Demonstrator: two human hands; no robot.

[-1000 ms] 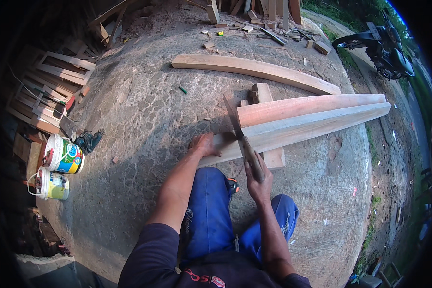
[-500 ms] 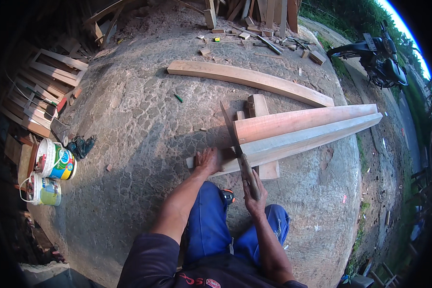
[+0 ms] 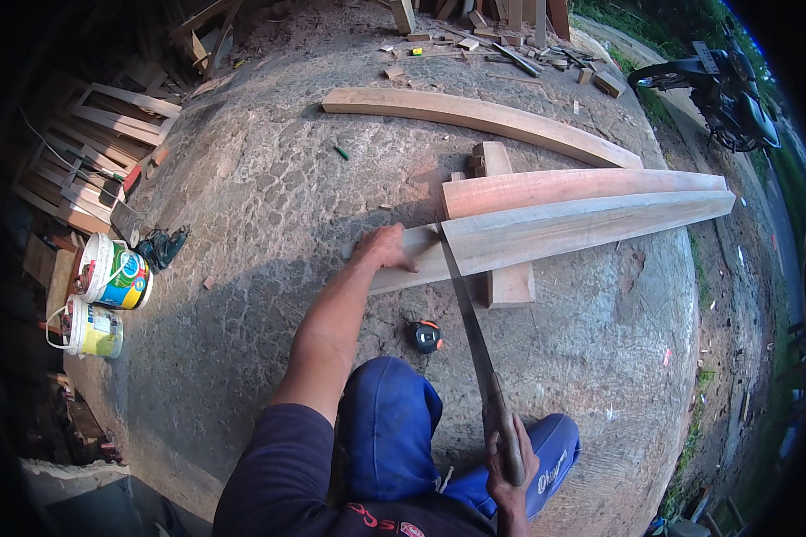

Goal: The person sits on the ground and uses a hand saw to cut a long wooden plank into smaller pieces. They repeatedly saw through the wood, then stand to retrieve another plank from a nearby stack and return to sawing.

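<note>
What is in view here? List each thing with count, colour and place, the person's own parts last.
Handsaw: 1, dark blade, brown handle, blade at the pale beam
Pale beam: 1, pale wood, centre to right
Reddish beam: 1, pinkish, behind the pale beam
Far beam: 1, light brown, farther back
Cross block: 1, tan, under the beams
Round tool: 1, black and orange, ground before the knees
Buckets: 2, white with colourful sides, left
Wooden frames: several, brown, upper left
Offcuts: many, brown, top
Motorcycle: 1, dark, upper right
Left hand: 1, bare, on the pale beam's left end
Right hand: 1, bare, on the saw handle
Trousers: 1 pair, blue, bottom centre
</note>
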